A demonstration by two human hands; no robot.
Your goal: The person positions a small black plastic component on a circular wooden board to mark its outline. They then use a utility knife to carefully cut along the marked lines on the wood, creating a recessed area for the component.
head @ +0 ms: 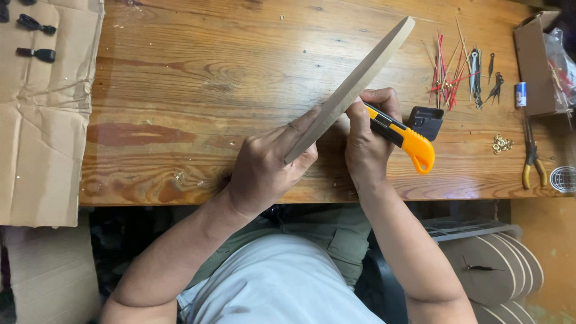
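Observation:
A thin round wooden board [359, 78] is held on edge above the wooden table [180, 90], seen nearly edge-on and slanting from lower left to upper right. My left hand [267, 162] grips its lower end, thumb along the rim. My right hand [366, 135] holds an orange and black utility knife [403, 137] against the board's edge near its lower part; the blade is hidden behind the board and my fingers.
Red and black clock hands [456, 72] lie at the back right beside a small black box [427, 122], brass nuts [502, 143], yellow-handled pliers [531, 159] and a cardboard box [537, 60]. Flat cardboard [42, 120] covers the left. Round wooden discs [498, 270] are stacked below right.

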